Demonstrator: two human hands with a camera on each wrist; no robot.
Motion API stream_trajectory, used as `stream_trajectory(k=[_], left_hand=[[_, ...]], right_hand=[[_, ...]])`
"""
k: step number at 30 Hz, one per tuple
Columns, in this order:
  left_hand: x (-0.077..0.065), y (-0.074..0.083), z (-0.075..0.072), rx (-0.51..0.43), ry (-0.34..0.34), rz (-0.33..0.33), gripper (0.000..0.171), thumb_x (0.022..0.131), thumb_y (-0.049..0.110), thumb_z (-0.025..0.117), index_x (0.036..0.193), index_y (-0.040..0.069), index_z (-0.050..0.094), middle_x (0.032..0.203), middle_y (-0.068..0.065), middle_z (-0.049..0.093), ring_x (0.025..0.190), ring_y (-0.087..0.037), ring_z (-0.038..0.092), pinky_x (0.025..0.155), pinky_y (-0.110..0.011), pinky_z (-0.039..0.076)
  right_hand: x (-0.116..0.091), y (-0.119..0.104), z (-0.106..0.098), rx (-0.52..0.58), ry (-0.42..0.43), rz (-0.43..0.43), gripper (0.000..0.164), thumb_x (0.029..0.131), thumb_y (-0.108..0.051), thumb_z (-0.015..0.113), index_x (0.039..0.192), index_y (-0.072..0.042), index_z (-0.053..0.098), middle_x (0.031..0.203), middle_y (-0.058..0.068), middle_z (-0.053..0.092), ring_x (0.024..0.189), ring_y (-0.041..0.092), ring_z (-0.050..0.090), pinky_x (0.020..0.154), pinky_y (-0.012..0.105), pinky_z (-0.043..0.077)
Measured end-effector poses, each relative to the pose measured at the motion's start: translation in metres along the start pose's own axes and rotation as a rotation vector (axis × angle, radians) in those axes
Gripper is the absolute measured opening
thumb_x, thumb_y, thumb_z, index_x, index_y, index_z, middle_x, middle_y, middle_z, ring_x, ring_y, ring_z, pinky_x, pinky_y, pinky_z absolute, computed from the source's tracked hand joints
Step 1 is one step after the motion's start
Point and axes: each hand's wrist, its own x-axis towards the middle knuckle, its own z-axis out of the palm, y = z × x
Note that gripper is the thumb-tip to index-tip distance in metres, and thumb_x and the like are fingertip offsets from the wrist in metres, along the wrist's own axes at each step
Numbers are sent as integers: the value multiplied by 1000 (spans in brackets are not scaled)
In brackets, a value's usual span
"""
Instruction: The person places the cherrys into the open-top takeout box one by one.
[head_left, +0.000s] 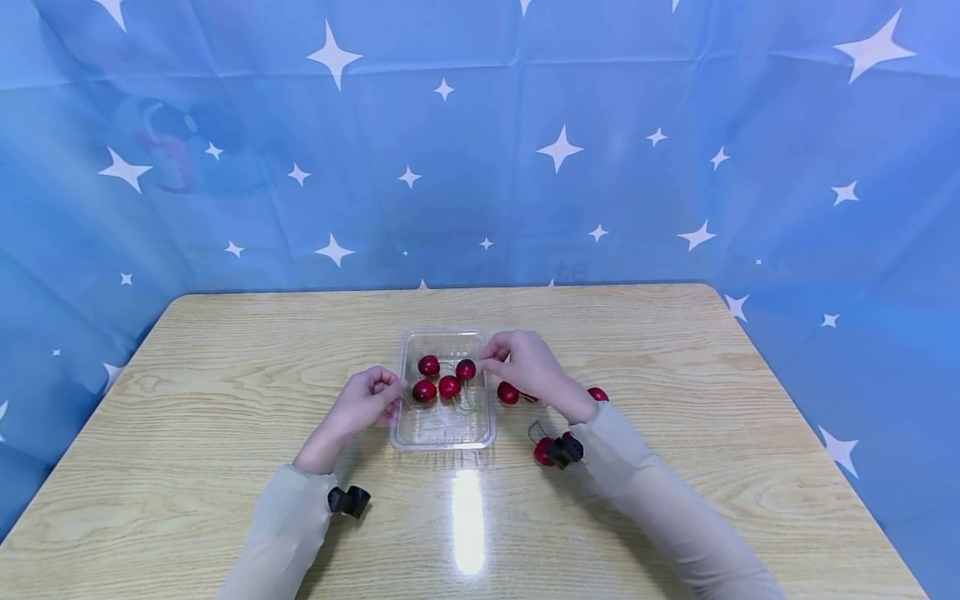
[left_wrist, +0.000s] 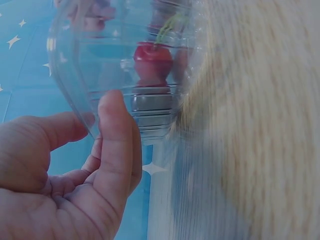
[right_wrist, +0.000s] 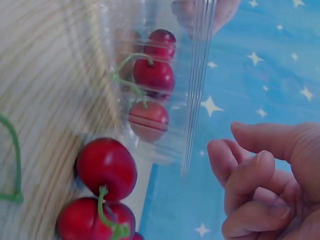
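Observation:
A clear plastic container (head_left: 432, 444) stands on the wooden table with several red cherries (head_left: 450, 387) inside, some with green stems. My left hand (head_left: 365, 402) pinches the container's left rim between thumb and fingers, which shows closely in the left wrist view. On the opposite side, my right hand (head_left: 527, 363) is beside the right rim. Its fingers (right_wrist: 250, 182) are loosely bent and hold nothing in the right wrist view. Beneath that hand, a loose cherry (head_left: 507, 392) lies close to the container's right wall.
More loose cherries lie to the right, one (head_left: 597, 394) behind my right wrist and another (head_left: 543, 452) under the black wrist camera (head_left: 564, 450). A blue curtain with white stars (head_left: 558, 150) hangs behind the table (head_left: 225, 367).

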Motion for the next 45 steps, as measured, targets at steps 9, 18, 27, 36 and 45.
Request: stream_trajectory(k=[9,18,27,36,45], left_hand=[[0,0,0,5,2,2,13,96,6,51,96,-7,50,69,-5,54,58,-12,57,55,-24,55],[0,0,-1,0,-8,-5,13,96,7,51,96,-6,50,70,-5,54,58,-12,57,56,-25,56],[0,1,-2,3,-16,-3,14,96,8,51,96,-6,49,70,-5,55,59,-13,58,56,-25,56],[1,-3,-3,11,-11,11,15,96,8,52,96,-7,50,69,-5,55,59,-12,58,56,-25,56],[0,-2,-2,-5,-16,11,14,96,7,51,96,-7,49,69,-5,55,59,-13,57,56,-24,55]], right_hand=[[-8,10,-9,10,26,36,5,85,-9,68,82,-5,68,70,1,63,60,10,53,58,27,46],[-17,25,-12,13,58,37,5,83,-7,69,79,-5,68,69,1,62,58,10,50,53,24,43],[-31,34,-15,-17,80,29,5,81,-6,71,78,-3,68,67,0,62,60,11,53,51,23,41],[-46,40,-15,2,50,39,8,81,-6,71,76,-7,66,66,-3,60,50,9,44,45,21,37],[-61,39,-14,-10,-10,85,8,80,-9,73,78,-10,65,70,-5,61,49,7,41,44,21,36]])
